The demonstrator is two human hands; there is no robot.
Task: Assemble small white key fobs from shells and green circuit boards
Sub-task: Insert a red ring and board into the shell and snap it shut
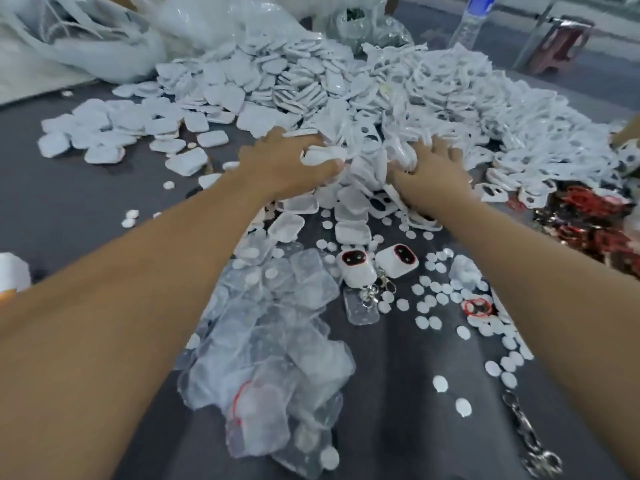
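Note:
A big heap of white fob shells (pixel 398 95) covers the far half of the dark table (pixel 86 188). My left hand (pixel 287 161) reaches into the heap's near edge and grips a few white shells (pixel 322 155) between thumb and curled fingers. My right hand (pixel 431 173) is dug into the heap beside it, fingers curled down among the shells, fingertips hidden. Two closed white fobs (pixel 356 268) (pixel 396 259) with red-rimmed black windows and metal clips lie between my forearms. No green circuit board shows.
Clear plastic pouches (pixel 277 341) pile under my left forearm. Small white discs (pixel 440 296) scatter near my right arm, with a metal clasp chain (pixel 530 438). A red-black pile (pixel 588 223) lies right. A water bottle (pixel 474 19), plastic bags (pixel 86 32) and a stool (pixel 561 43) stand behind.

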